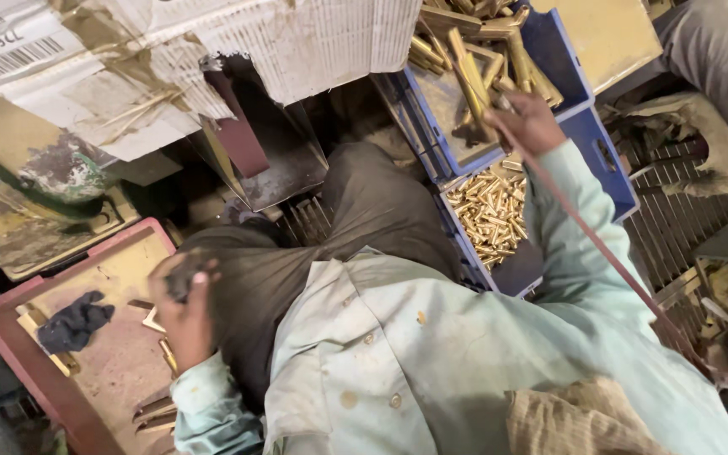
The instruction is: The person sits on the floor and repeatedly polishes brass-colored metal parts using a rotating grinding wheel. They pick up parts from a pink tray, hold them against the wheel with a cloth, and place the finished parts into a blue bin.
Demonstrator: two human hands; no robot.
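Across the upper left, a torn white cardboard sheet [212, 50] lay tilted, brown tape strands peeling from it; a white rectangular barcode label [6, 46] sat at its top-left corner, slanted up to the right.

Upper right: a blue plastic crate [608, 160], rectangular, its long side running from upper left to lower right. Its upper tray held long brass bars [473, 50] in a loose heap, most lying with their long axes from upper left to lower right. Below, small brass pieces [490, 211] lay piled in mixed directions.

Right hand [532, 122]: closed around one brass bar [471, 80] at its lower end, the bar's long axis pointing up and to the left over the tray.

Lower left: a red-rimmed tray [10, 295], with a dark cloth [73, 324] and a few flat brass pieces [153, 320] lying apart on its dusty floor.

Left hand [183, 307]: curled over a small dark object [180, 282] above the tray's right edge; what the object was could not be told.

Between the hands: a pale green shirt [398, 337] and dark trousers [364, 211].
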